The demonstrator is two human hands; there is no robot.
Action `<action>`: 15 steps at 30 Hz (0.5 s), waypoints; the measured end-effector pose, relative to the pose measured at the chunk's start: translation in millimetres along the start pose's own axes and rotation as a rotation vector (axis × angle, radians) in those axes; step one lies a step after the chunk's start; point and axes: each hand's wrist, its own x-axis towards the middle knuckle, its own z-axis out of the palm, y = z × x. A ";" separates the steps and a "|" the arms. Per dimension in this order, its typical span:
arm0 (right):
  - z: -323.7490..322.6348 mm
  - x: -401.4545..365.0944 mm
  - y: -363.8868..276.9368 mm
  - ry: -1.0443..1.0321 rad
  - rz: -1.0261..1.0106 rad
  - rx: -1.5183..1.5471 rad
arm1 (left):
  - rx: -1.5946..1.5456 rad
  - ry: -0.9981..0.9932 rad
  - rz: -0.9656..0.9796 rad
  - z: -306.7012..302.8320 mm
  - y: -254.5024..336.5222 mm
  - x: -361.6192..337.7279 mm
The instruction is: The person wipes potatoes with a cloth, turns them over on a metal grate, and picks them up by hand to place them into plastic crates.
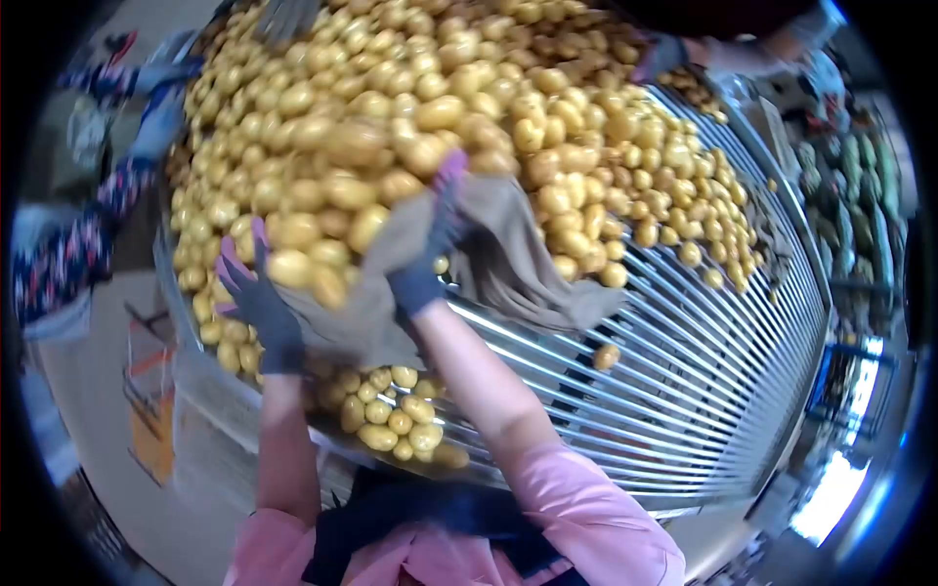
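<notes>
A large heap of pale yellow potatoes (pixel 322 127) fills the space in front of me. My left hand (pixel 264 308), in a dark glove with pink-purple fingertips, has its fingers spread against the near left side of the heap. My right hand (pixel 432 249), gloved alike, reaches into the middle with a grey-brown cloth (pixel 508 244) bunched around it, seemingly gripped. One part of the cloth stretches left toward my left wrist; another drapes to the right. Below the cloth, near my body, lies a small group of potatoes (pixel 396 415). Some potatoes between my hands are blurred by motion.
Metal bars of a slatted table (pixel 674 391) fan out on the right, with a single potato (pixel 606 356) on them. Another person's gloved hand (pixel 661 59) touches the heap at the far right. At left is a person's patterned sleeve (pixel 61 259). Filled sacks (pixel 860 215) are stacked at right.
</notes>
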 end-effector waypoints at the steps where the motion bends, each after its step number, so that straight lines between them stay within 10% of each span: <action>1: -0.1 36.3 -31.2 0.047 -0.039 -0.092 | 0.165 0.047 0.001 8.7 -9.9 30.0; 3: -6.2 93.8 -80.6 0.094 -0.037 -0.118 | 0.526 0.198 0.209 5.9 -5.3 68.0; 5: -0.7 133.0 -81.3 0.167 0.069 0.132 | 0.219 0.367 0.476 6.7 -12.8 87.6; 7: -35.8 143.9 -96.7 0.223 0.003 0.504 | 0.265 0.108 0.549 -47.1 33.7 82.3; 9: -99.9 131.3 -133.1 0.280 -0.176 0.504 | -0.659 -0.199 0.462 -49.4 49.6 70.3; 11: -140.7 106.8 -128.6 0.426 -0.265 0.402 | -0.932 -0.253 0.396 -53.0 73.6 37.6; 13: -209.3 86.6 -121.1 -0.004 -0.121 1.186 | -0.981 -0.338 0.379 -79.8 121.8 -28.2; 15: -286.0 65.1 -123.6 0.266 -0.384 0.529 | -1.180 -0.521 0.276 -95.9 162.3 -91.7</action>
